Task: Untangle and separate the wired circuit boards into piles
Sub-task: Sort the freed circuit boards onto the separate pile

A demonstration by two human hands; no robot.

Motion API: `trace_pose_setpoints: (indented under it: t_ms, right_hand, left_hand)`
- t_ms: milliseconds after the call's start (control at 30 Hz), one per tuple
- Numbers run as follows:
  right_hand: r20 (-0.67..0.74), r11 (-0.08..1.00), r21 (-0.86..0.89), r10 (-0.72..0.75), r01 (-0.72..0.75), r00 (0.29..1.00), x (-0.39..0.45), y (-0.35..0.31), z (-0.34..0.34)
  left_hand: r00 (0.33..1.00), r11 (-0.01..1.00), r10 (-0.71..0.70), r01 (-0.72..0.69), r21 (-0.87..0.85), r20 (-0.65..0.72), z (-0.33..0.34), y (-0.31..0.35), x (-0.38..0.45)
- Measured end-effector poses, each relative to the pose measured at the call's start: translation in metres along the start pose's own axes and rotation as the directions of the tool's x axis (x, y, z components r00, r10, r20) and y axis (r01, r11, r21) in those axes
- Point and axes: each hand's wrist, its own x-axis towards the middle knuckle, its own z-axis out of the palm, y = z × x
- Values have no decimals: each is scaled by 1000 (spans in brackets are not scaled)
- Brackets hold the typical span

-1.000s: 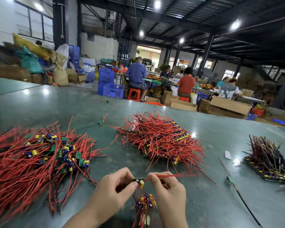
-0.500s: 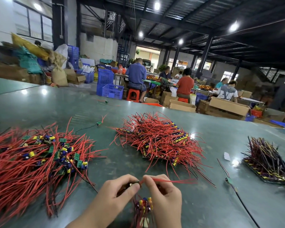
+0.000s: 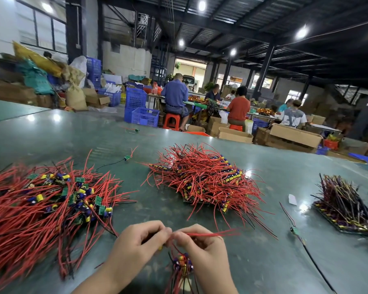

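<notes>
Green table (image 3: 263,166) w/ wired-board piles (image 3: 204,179)

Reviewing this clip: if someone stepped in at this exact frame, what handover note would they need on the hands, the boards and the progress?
Hands: left hand and right hand meet at the near table edge, both pinching one wired board; its red wire trails right. A small bundle of boards hangs below them.
Things: tangled red-wired heap at left; neater red-wired pile in the middle; dark-wired pile at right. Stray boards lie on the green table at and.
Done: two sorted piles exist.
Left: free the held board, place it, then work through the left heap.
</notes>
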Motion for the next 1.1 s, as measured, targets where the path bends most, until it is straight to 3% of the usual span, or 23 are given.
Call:
trace_pose_setpoints:
  t_ms: [133,300,433,567,700,900,1100]
  right_hand:
    - [157,995,53,79,-88,984,-1,-8,-1]
    - [-37,994,81,83,-80,996,2,-6,-7]
    - [-46,997,37,65,-63,997,3,-3,-9]
    - [0,987,-162,-5,5,1000,4,0,-11]
    - [8,938,-336,-88,86,996,4,2,-11]
    - [-210,993,-27,104,-112,972,8,1,-18]
    - [-263,978,117,200,-175,944,7,1,-16]
  left_hand:
    - [999,1000,1,0,-20,46,-5,1,0]
    - [1000,999,-11,11,32,8,-7,-2,1]
    - [999,995,-52,53,90,-11,-9,-3,2]
    - [997,983,-70,76,168,-41,-12,-4,2]
    - [996,934,2,31,357,-90,-12,-3,0]
    - [993,964,-5,37,263,-120,-15,-2,2]
    - [998,957,-30,43,288,-51,-9,-4,2]
